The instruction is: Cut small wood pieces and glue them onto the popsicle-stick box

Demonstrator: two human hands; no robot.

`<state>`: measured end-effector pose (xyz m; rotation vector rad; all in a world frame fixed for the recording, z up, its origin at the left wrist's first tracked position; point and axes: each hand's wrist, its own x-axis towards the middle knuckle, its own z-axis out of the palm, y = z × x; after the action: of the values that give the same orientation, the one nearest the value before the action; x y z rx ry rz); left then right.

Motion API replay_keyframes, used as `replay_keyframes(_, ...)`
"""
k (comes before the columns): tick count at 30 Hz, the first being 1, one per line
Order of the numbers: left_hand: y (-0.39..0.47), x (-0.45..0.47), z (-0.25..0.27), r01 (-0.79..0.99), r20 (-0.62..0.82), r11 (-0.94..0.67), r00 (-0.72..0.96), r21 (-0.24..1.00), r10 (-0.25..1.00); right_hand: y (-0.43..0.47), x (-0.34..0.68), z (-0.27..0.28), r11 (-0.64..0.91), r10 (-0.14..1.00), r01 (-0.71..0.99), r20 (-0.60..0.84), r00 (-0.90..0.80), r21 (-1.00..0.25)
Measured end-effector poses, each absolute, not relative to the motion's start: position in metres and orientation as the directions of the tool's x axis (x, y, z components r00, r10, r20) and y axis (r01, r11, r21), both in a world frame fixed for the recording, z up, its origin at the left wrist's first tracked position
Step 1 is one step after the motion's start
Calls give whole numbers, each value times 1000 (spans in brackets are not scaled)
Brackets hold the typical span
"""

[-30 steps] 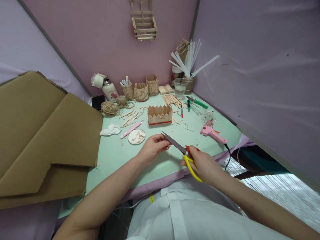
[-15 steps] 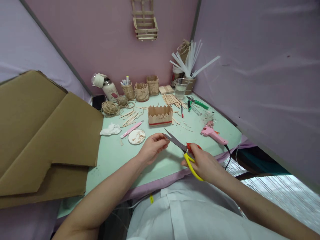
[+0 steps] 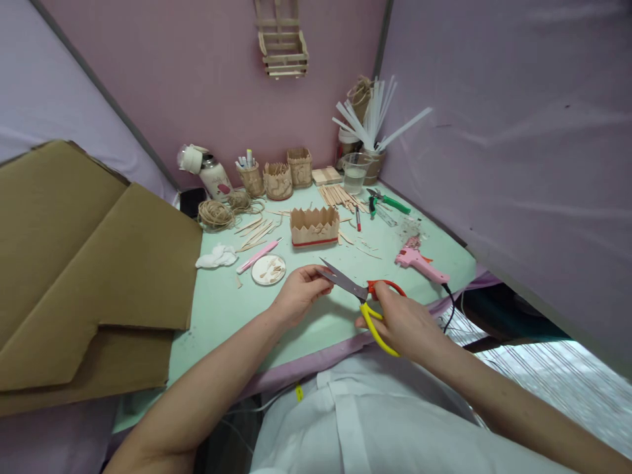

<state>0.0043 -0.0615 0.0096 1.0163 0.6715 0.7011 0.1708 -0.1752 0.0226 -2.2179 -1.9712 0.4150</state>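
My right hand (image 3: 402, 319) is wrapped round the red and yellow handles of a pair of scissors (image 3: 348, 283). Its grey blades point left and stand slightly apart, with their tips at the fingers of my left hand (image 3: 302, 293). Those left fingers are pinched together; whatever is between them is too small to make out. Beyond the blades stands a small wooden box (image 3: 315, 228) with a zigzag rim and a red line along its base. To the left of my left hand lies a round white dish (image 3: 268, 270) with small wood scraps in it.
A pink glue gun (image 3: 422, 263) with a cord lies at the right, below green-handled pliers (image 3: 395, 203). Wooden sticks (image 3: 340, 197), twine (image 3: 216, 214), a pink pen-like tool (image 3: 259, 255) and a water cup (image 3: 354, 174) are farther back. Large cardboard (image 3: 143, 263) covers the left side.
The scissor blades have come closer together and their tips have shifted slightly left at the left fingers. My left hand stays almost in place; the view has moved a little.
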Motion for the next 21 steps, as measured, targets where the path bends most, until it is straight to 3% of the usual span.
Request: replay_keyframes(21,-59,2,10,-137,-194,354,630,925,752,-177,173,21,-120,989,946,-123,86,-301)
